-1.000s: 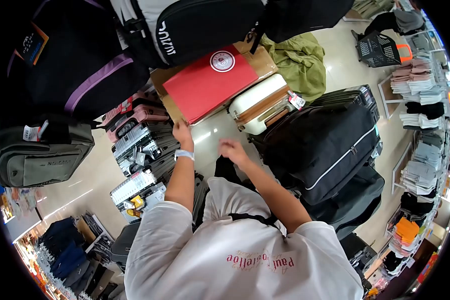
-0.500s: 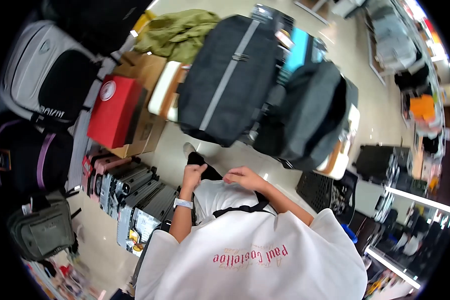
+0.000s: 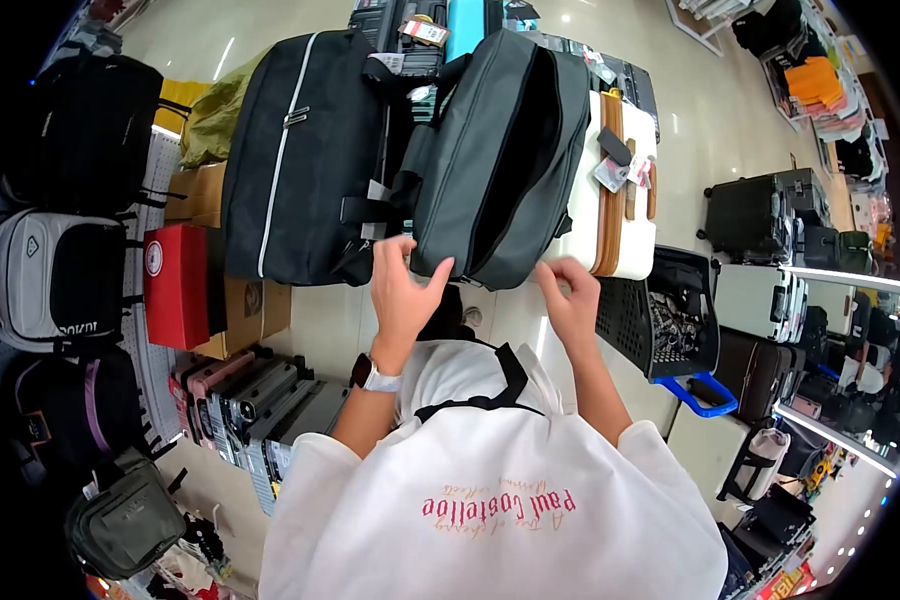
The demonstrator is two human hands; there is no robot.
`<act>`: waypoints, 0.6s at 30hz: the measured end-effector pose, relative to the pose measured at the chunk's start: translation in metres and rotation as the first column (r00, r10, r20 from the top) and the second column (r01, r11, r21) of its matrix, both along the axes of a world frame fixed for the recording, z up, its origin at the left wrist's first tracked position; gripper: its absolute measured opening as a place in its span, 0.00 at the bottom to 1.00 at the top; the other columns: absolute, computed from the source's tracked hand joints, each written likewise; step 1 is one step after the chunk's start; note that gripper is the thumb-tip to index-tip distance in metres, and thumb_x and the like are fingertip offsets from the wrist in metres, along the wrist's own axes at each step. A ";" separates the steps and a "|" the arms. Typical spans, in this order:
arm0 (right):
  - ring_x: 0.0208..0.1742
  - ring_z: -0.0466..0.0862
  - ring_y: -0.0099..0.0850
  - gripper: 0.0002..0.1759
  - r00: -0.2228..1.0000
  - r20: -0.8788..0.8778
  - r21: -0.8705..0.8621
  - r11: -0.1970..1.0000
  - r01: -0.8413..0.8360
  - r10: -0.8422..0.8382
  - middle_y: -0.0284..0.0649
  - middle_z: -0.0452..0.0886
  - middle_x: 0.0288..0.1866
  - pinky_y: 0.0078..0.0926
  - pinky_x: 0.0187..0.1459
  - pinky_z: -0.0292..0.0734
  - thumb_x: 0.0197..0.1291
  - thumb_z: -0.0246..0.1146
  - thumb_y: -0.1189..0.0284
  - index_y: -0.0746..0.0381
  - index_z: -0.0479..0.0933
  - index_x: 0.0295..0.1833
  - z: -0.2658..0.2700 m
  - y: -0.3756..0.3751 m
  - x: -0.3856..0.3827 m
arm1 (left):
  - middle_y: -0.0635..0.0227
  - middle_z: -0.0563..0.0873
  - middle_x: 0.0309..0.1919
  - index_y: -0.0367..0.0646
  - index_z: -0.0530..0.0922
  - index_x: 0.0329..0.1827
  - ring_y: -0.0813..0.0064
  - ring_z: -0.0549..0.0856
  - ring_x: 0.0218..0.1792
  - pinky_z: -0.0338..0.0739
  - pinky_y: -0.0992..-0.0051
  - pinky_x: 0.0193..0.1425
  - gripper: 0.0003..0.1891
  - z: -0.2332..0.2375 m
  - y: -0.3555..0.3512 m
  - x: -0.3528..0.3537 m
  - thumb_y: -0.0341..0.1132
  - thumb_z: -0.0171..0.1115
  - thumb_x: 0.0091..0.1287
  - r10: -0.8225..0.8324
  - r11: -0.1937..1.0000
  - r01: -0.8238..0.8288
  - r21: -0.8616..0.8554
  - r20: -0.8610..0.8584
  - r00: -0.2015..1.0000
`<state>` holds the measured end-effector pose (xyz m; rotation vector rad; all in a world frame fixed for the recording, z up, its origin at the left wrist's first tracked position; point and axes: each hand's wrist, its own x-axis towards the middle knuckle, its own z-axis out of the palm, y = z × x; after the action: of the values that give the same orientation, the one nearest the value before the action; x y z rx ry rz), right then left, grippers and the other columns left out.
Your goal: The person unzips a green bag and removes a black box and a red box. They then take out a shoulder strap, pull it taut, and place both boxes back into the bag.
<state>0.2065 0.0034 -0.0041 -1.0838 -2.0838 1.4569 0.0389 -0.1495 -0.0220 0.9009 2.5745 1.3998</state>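
Observation:
A dark grey bag (image 3: 470,160) lies before me with its zipped top gaping and its dark inside in shadow. At its near left corner is my left hand (image 3: 403,300), thumb and fingers spread apart, fingertips right at the edge. My right hand (image 3: 572,300) is by the near right corner, its fingers bent and a gap showing between thumb and forefinger. To the left lies a larger black bag (image 3: 320,150) with a pale zip down its length. A white suitcase (image 3: 625,240) with brown straps and hanging tags (image 3: 615,170) sits to the right.
A black shopping basket (image 3: 625,320) with a blue handle (image 3: 705,395) stands right of my hands. On the left are a red box (image 3: 175,285), a cardboard box (image 3: 240,325) and a row of suitcases (image 3: 270,400). Backpacks (image 3: 65,285) hang at the far left.
Both hands have moved forward from my lap to the near end of the grey bag and spread apart. The view has shifted, so the bags appear further left.

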 end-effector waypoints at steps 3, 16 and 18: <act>0.39 0.83 0.32 0.06 0.982 -0.159 0.317 0.948 -0.043 0.098 0.42 0.84 0.36 0.27 0.45 0.77 0.56 0.67 0.74 0.67 0.81 0.34 0.005 0.013 -0.042 | 0.58 0.75 0.41 0.39 0.71 0.45 0.55 0.78 0.43 0.75 0.62 0.44 0.26 0.001 0.035 -0.009 0.40 0.76 0.51 0.017 0.996 -0.022 -0.084 -0.065 0.998; 0.39 0.81 0.37 0.15 0.872 0.469 0.573 0.702 -0.422 0.141 0.41 0.81 0.21 0.45 0.70 0.60 0.52 0.64 0.67 0.66 0.83 0.20 -0.035 0.068 -0.039 | 0.61 0.71 0.17 0.37 0.66 0.29 0.65 0.70 0.18 0.67 0.67 0.27 0.11 -0.033 0.046 -0.062 0.26 0.61 0.63 0.328 0.944 -0.319 -0.078 0.253 0.910; 0.40 0.81 0.37 0.15 0.857 0.487 0.562 0.692 -0.453 0.166 0.42 0.81 0.21 0.46 0.70 0.60 0.52 0.64 0.66 0.66 0.83 0.21 -0.033 0.071 -0.038 | 0.62 0.68 0.16 0.37 0.64 0.29 0.67 0.68 0.18 0.65 0.69 0.26 0.11 -0.030 0.052 -0.058 0.25 0.61 0.62 0.301 0.952 -0.304 -0.022 0.220 0.928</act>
<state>0.1688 0.0747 -0.0367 -0.7756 -2.8732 0.4754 -0.0190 -0.0974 -0.0519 0.3287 2.6118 1.4903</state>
